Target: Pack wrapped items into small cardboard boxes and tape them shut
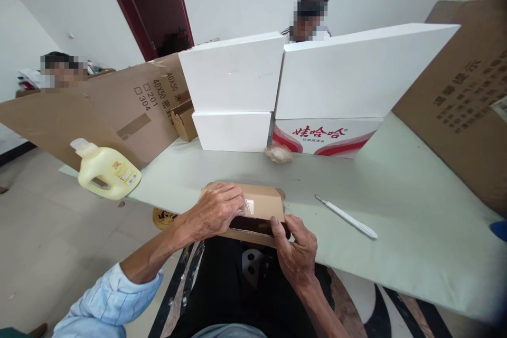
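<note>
Your L hand [222, 208] & R hand [296, 247] grip the brown box [264, 196] by the near edge of the tabletop [428, 243], w/ room btwn box & 1 thin white tool [349, 217].

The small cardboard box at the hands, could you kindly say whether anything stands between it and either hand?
Nothing visible: the left hand touches the small cardboard box on top, the right hand its right end. The white tool lies to the right.
</note>
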### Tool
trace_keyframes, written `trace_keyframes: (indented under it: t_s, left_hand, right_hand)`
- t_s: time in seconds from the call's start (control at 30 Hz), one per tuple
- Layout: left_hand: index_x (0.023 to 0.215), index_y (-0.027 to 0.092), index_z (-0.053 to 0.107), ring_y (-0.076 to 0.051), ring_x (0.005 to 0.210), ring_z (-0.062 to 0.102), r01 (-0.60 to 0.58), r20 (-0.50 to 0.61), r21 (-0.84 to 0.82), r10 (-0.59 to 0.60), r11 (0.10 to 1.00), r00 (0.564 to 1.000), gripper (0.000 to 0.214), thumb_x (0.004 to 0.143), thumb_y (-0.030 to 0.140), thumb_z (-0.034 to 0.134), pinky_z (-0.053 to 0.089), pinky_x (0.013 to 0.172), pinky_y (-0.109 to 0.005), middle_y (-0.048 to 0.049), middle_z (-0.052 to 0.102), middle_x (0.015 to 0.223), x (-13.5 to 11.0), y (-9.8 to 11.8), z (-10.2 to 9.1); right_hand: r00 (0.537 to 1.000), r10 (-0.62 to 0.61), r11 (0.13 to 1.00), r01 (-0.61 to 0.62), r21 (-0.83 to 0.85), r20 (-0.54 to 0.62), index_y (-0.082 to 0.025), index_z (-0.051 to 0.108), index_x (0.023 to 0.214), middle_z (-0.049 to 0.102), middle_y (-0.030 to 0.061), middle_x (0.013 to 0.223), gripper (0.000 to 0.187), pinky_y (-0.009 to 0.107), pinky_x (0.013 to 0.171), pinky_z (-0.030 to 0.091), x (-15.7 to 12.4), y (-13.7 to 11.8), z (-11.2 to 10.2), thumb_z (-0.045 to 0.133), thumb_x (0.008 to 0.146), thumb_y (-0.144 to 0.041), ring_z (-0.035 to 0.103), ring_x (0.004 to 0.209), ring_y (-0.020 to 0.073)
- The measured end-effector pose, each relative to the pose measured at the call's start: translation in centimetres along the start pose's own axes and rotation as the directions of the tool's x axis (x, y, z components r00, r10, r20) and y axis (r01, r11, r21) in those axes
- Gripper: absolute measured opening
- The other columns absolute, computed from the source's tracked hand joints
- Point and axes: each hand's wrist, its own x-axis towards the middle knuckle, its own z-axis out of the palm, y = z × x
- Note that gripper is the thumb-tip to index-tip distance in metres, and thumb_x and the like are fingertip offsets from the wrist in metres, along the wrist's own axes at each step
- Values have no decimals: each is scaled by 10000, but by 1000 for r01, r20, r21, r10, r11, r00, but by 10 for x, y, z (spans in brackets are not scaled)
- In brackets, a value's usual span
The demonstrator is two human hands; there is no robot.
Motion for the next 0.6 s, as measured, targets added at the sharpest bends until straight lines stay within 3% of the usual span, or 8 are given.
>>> trace_keyframes:
  t_s: [0.13, 0.23, 0.33, 0.43, 0.6]
  left_hand:
    - [862, 207, 562, -192, 827, 606, 101, -1, -123, -102, 987, 995, 275, 1087, 180, 407, 499, 787, -335, -61, 659, 887, 2, -3, -1]
    - [862, 207, 561, -162, 756, 563, 229, -44, -321, -256, 919, 966, 224, 1063, 213, 462, 475, 724, -305, -25, 623, 837, 3, -7, -3]
    - [851, 194, 595, -147, 755, 608, 346, -38, -604, -460, 718, 887, 227, 1041, 299, 531, 525, 737, -283, -17, 658, 818, 4, -14, -5]
    - [896, 166, 664, -161, 802, 684, 344, 0, -798, -571, 495, 821, 320, 999, 468, 643, 595, 758, -288, -57, 735, 881, 6, -20, -5]
    - [896, 145, 702, -176, 796, 718, 253, 13, -908, -579, 335, 815, 472, 906, 614, 756, 623, 738, -299, -84, 763, 877, 11, -25, -2]
  right_hand:
    - [1000, 6, 1000, -6, 8, -6, -227, 576, 754, 505, -38, 651, 301, 296, 628, 387, -2, 1, 1, 610, 1050, -270, 459, 633, 145]
    - [1000, 18, 1000, -18, 13, -3, -227, 582, 757, 490, -37, 649, 302, 293, 610, 385, -3, 3, 1, 601, 1053, -282, 458, 630, 145]
    - [999, 33, 999, -33, 18, -3, -228, 569, 739, 476, -36, 640, 325, 290, 587, 377, -3, 3, 1, 597, 1054, -298, 456, 621, 143]
    - [1000, 30, 999, -30, 27, -5, -225, 582, 749, 486, -37, 639, 308, 286, 581, 379, -1, 5, 2, 599, 1051, -285, 462, 617, 139]
    - [1000, 2, 999, -1, 35, -31, -215, 625, 801, 523, -35, 663, 252, 275, 565, 372, 2, 13, 7, 609, 1048, -261, 480, 624, 132]
